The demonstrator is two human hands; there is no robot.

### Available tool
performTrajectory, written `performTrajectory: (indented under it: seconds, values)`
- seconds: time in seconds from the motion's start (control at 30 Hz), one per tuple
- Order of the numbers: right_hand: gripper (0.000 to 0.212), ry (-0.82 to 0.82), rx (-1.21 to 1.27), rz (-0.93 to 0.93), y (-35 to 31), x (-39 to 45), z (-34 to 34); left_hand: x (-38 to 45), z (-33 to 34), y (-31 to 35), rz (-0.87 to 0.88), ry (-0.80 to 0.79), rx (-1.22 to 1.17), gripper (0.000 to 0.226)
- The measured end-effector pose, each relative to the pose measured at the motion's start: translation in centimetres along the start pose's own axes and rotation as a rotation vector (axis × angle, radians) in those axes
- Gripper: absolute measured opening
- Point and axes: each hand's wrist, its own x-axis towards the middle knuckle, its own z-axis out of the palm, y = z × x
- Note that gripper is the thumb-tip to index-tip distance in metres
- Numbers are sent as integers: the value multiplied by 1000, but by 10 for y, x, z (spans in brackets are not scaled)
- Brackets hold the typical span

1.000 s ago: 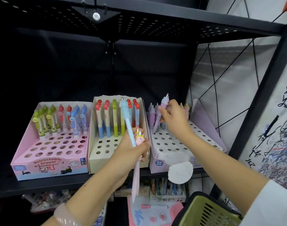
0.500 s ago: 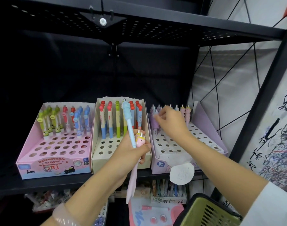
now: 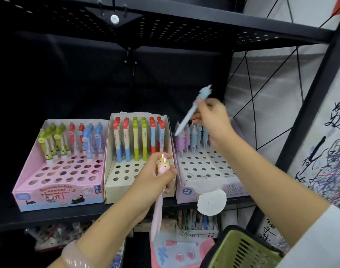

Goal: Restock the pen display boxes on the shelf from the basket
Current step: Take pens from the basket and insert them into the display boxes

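Black perforated metal shelf [image 3: 49, 215] carries three display boxes side by side. Your right hand [image 3: 213, 120] is raised above the lilac display box [image 3: 209, 182] at the right end, wrist bent, fingers pinching a light blue pen [image 3: 190, 113] near its upper end; the pen is tilted, character top up and to the right, tip down and to the left, clear of the box, motion-blurred. That box has pens standing in its back rows only, front holes open. Your left hand [image 3: 155, 176] sits lower, in front of the cream display box [image 3: 138, 151], forearm reaching up from the lower left, fingers curled around a pink pen [image 3: 161, 182] with a character head on top, its body hanging down below the fist. Cream box holds red- and green-capped pens in back rows. Pink display box [image 3: 59, 167] at left holds green, red and blue items at back. Green basket [image 3: 242, 252] hangs at lower right beside your white sleeve [image 3: 320, 238]. A pale bracelet [image 3: 74, 256] circles your left wrist.
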Motion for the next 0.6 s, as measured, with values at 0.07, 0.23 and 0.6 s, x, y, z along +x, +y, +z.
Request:
performTrajectory:
  seconds: [0.07,0.23,0.6]
  values:
    - [11,118,-209,-119,15,14,-18,1,-1,3,8,15,-8,25]
    - [17,71,-696,-233,64,22,-41,7,0,8,29,74,-92,28]
    - [27,-61,-892,-140,87,27,-37,9,-1,5,60,106,-192,22]
